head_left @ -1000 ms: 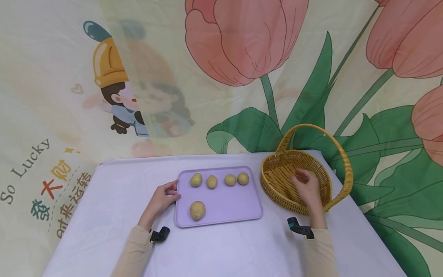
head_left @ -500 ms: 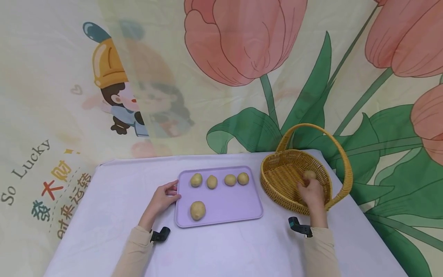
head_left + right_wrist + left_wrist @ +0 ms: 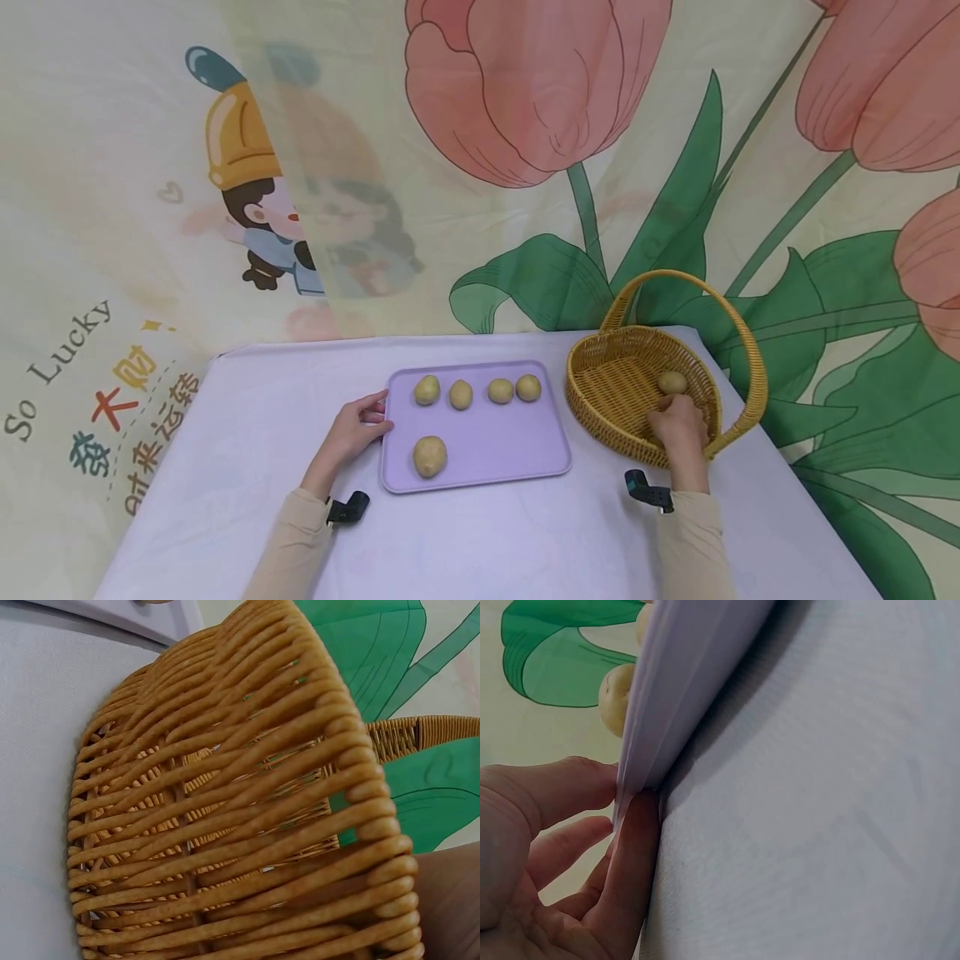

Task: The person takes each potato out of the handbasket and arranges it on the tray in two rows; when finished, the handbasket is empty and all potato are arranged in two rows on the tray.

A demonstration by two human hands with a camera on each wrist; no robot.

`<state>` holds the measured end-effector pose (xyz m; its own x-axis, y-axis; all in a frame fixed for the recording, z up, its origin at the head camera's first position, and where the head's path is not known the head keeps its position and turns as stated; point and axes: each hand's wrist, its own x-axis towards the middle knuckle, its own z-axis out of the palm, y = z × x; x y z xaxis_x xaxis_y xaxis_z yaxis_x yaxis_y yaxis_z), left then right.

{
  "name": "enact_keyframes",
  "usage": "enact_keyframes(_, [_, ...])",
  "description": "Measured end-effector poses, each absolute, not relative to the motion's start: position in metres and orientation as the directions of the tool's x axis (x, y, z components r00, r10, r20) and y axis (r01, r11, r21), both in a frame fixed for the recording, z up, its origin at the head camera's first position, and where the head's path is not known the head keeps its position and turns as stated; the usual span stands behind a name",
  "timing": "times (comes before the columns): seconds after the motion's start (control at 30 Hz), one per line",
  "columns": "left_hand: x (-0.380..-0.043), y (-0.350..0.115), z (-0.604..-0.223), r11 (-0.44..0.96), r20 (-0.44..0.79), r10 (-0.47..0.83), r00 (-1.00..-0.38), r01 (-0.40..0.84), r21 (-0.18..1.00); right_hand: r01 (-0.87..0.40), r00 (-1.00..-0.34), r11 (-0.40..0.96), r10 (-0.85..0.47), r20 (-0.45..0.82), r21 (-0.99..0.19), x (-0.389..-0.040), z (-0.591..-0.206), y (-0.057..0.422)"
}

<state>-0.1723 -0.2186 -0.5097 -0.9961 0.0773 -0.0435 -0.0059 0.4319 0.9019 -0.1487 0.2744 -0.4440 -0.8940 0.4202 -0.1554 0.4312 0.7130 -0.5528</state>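
My left hand [image 3: 356, 429] holds the left edge of a lilac tray [image 3: 495, 450]. In the left wrist view, the thumb lies on the tray's rim and a finger is tucked against its underside. Several potatoes form a row along the tray's far side, among them a potato [image 3: 427, 390] at the left end. A larger potato [image 3: 430, 457] sits near the front left. My right hand [image 3: 678, 425] reaches down into a wicker basket [image 3: 611, 375], fingers bent and their tips hidden. Just beyond it, a potato [image 3: 672, 382] lies in the basket.
The basket's tall arched handle [image 3: 753, 367] rises at the right, behind the right hand. A white cloth [image 3: 480, 542] covers the table. Behind stands a printed backdrop [image 3: 525, 250] with tulips. The basket's woven wall [image 3: 247, 802] fills much of the right wrist view.
My right hand has lowered into the basket and its fingers have bent downward, bringing the potato beyond it into sight. The left hand and the tray have stayed in place.
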Motion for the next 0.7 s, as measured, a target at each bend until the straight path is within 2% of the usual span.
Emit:
enact_keyframes(0.5, [-0.1699,-0.2181,-0.5078,0.431,-0.046,0.075,-0.996,-0.009,0.902,0.306,-0.951,0.768,0.267,-0.153,-0.563,-0.1483,-0.4444,0.2818])
enact_keyframes(0.7, [-0.1706,-0.2174,-0.5081,0.425,-0.041,0.079,-0.996,-0.004,0.905,0.312,-0.95,0.735,0.219,-0.225,-0.602,-0.1473,-0.4397,0.2809])
